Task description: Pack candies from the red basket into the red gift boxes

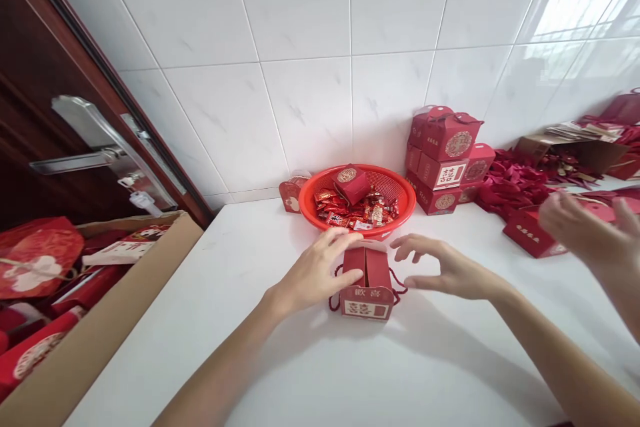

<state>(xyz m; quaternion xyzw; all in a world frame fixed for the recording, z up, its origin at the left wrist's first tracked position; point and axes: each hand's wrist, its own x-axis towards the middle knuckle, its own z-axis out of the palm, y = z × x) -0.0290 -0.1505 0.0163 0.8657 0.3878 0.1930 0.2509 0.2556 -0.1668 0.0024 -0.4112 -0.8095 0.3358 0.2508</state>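
A small red gift box [367, 293] stands on the white table in front of me, its two top flaps nearly meeting over a narrow gap. Dark red cord handles loop out at both sides. My left hand [317, 270] is at the box's left side, fingers apart, thumb over the left flap. To the right of the box, my right hand [443, 267] hovers with spread fingers and a curved thumb near the right cord, holding nothing. Behind the box, a red plastic basket [407, 203] holds wrapped sweets [375, 210] and another red box [351, 183].
Stacked red boxes [447, 153] stand against the tiled wall, right of the basket. Another person's hand [595, 233] is at the right near a red box [533, 232]. A cardboard carton [145, 293] with red packaging sits at the left, by a door handle [75, 160].
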